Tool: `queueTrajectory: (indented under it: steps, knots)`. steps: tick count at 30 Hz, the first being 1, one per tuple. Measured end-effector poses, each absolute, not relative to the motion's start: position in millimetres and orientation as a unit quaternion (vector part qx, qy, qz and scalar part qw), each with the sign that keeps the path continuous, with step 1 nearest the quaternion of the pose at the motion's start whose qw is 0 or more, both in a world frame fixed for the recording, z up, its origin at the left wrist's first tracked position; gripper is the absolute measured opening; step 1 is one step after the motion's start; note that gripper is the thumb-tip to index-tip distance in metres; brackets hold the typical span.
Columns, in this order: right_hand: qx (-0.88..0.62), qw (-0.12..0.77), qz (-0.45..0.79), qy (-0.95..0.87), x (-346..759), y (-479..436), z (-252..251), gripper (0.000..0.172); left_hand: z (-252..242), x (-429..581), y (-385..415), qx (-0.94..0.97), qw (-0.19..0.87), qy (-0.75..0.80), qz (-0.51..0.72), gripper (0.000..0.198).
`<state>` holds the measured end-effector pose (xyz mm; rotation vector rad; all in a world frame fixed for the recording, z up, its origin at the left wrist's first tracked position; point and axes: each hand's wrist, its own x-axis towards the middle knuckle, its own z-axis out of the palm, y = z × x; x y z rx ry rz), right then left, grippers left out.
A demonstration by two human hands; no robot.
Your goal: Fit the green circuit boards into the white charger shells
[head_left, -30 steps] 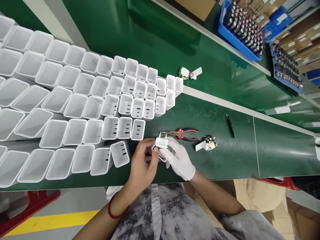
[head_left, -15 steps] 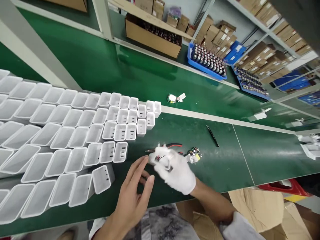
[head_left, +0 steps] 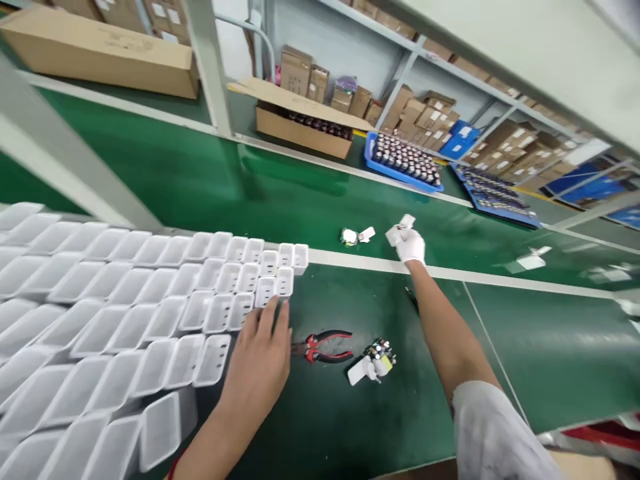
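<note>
My bare left hand (head_left: 257, 357) reaches over the right end of the rows of white plastic boxes (head_left: 217, 313). Its fingers are stretched out, with the tips close to one box; I cannot tell whether they touch it. In a white glove, my right hand (head_left: 413, 247) is extended over the green conveyor belt, fingers closed on a white plastic piece (head_left: 395, 235). Red-and-black pliers (head_left: 325, 348) lie on the green bench right of my left hand. Beside them is a small heap of electronic parts (head_left: 383, 352) with a white cover piece (head_left: 358, 371).
Farther along the belt lie small white parts (head_left: 367, 233) and a white piece (head_left: 533, 260). A black pen (head_left: 411, 297) is partly behind my right forearm. Blue trays (head_left: 405, 163) of small components and a cardboard box (head_left: 300, 133) stand on the back shelf.
My right hand has moved from the bench away from me to the belt with the white piece. My left hand has parted from it and gone left to the boxes. The pliers are now uncovered.
</note>
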<state>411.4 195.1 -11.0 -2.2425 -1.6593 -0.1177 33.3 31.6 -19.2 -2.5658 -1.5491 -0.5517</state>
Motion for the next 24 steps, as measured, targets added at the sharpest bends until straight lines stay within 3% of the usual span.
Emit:
queueTrajectory:
  steps: [6, 12, 17, 24]
  knots:
    - [-0.834, 0.113, -0.118, -0.526, 417.6, 178.8, -3.1, 0.046, -20.3, 40.5, 55.9, -0.832, 0.100, -0.531, -0.131, 0.040]
    - [-0.684, 0.021, -0.068, -0.726, 387.8, 186.1, -6.3, 0.071, -16.6, 50.2, 74.0, -0.812, 0.117, -0.561, -0.108, 0.034]
    - [-0.660, -0.013, -0.025, -0.751, 384.9, 200.8, -20.7, 0.049, 0.5, 54.4, 66.1, -0.832, 0.082, -0.505, -0.215, 0.023]
    - [-0.679, 0.019, -0.023, -0.734, 405.5, 193.3, -17.7, 0.032, 8.4, 32.6, -17.9, -0.865, -0.115, -0.425, -0.240, 0.013]
